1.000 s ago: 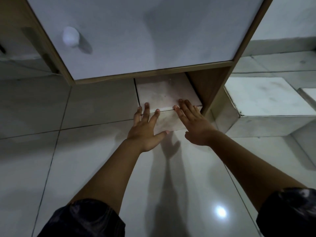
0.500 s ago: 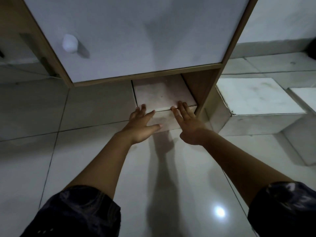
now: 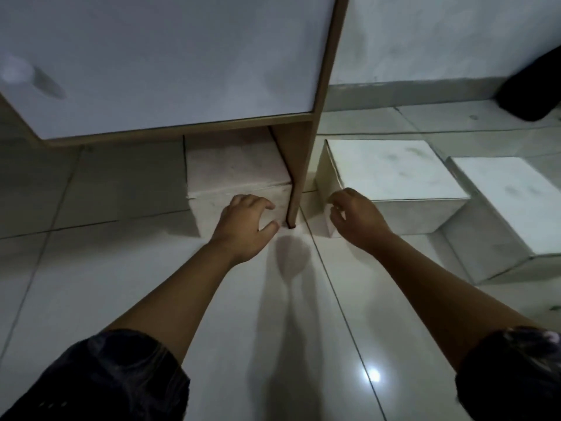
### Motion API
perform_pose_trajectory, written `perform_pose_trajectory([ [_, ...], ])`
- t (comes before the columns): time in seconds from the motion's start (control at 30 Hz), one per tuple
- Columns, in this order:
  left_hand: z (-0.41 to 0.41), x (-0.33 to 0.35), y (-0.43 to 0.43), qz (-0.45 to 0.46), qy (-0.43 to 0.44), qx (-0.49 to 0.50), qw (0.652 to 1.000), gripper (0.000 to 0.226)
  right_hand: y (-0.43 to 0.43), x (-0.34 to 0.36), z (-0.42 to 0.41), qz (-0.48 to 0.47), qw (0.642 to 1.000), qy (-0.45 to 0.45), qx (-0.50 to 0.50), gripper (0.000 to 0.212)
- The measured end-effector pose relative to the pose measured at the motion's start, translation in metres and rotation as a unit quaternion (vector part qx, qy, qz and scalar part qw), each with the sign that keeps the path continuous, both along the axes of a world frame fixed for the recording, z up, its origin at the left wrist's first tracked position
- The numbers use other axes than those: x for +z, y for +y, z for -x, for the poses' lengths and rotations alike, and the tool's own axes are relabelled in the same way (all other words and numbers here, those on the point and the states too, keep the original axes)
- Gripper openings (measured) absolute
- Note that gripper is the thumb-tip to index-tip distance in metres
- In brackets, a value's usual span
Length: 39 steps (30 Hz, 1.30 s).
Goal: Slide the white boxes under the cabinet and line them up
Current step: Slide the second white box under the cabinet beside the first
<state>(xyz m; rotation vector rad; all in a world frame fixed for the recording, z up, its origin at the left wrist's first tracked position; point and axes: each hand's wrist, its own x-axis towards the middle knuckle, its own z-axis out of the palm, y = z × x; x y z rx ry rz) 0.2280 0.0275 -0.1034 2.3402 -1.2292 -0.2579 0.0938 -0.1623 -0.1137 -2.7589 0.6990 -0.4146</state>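
Note:
One white box (image 3: 236,168) sits on the tiled floor, partly under the cabinet (image 3: 182,56), tight against the cabinet's wooden side panel (image 3: 299,165). My left hand (image 3: 243,226) rests with bent fingers against that box's front face and holds nothing. A second white box (image 3: 394,168) stands outside the cabinet, just right of the side panel. My right hand (image 3: 355,220) curls around its near left corner, fingers on the top edge and thumb on the front edge. A third white box (image 3: 501,192) stands to the right of the second one and touches it.
The space under the cabinet left of the first box shows bare floor tiles. A round white knob (image 3: 15,71) is on the cabinet door. A dark object (image 3: 534,86) lies by the wall at the far right.
My right hand has left the first box and moved right to the second box's corner. The left hand slid down to the first box's front face. My view has swung to the right.

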Motion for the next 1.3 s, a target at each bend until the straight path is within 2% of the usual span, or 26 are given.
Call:
perform_pose_trajectory([
  [0.1, 0.024, -0.003, -0.033, -0.006, 0.043, 0.008, 0.999, 0.043, -0.038, 0.002, 0.027, 0.003, 0.999, -0.019, -0.034, 0.024],
  [0.2, 0.045, -0.008, -0.071, -0.004, 0.118, 0.026, 0.993, 0.048, -0.083, 0.005, 0.054, 0.004, 0.995, -0.004, -0.1, 0.035],
  [0.33, 0.064, -0.014, -0.111, 0.025, 0.206, 0.069, 0.976, 0.053, -0.131, 0.006, 0.079, -0.035, 0.989, 0.034, -0.139, 0.053],
  [0.43, 0.074, -0.013, -0.14, 0.036, 0.248, 0.093, 0.964, 0.055, -0.166, -0.001, 0.091, -0.063, 0.984, 0.039, -0.162, 0.056],
  [0.6, 0.077, -0.013, -0.179, 0.1, 0.389, 0.191, 0.896, 0.041, -0.198, -0.013, 0.1, -0.076, 0.971, 0.024, -0.226, 0.052],
  [0.67, 0.082, -0.013, -0.194, 0.123, 0.421, 0.22, 0.871, 0.042, -0.21, -0.016, 0.103, -0.09, 0.968, 0.017, -0.235, 0.053],
  [0.77, 0.081, -0.017, -0.203, 0.113, 0.413, 0.225, 0.875, 0.053, -0.217, -0.015, 0.104, -0.112, 0.967, 0.011, -0.229, 0.057],
  [0.87, 0.081, -0.022, -0.21, 0.101, 0.408, 0.228, 0.878, 0.063, -0.222, -0.013, 0.103, -0.161, 0.957, 0.005, -0.241, 0.069],
  [1.03, 0.088, -0.03, -0.221, 0.115, 0.355, 0.248, 0.894, 0.046, -0.229, -0.021, 0.098, -0.204, 0.941, -0.003, -0.27, 0.097],
  [1.2, 0.102, -0.03, -0.22, 0.141, 0.33, 0.274, 0.892, 0.046, -0.215, -0.013, 0.099, -0.239, 0.926, -0.029, -0.289, 0.087],
  [1.3, 0.106, -0.03, -0.212, 0.125, 0.315, 0.269, 0.901, 0.046, -0.211, -0.012, 0.104, -0.255, 0.922, -0.055, -0.285, 0.083],
])
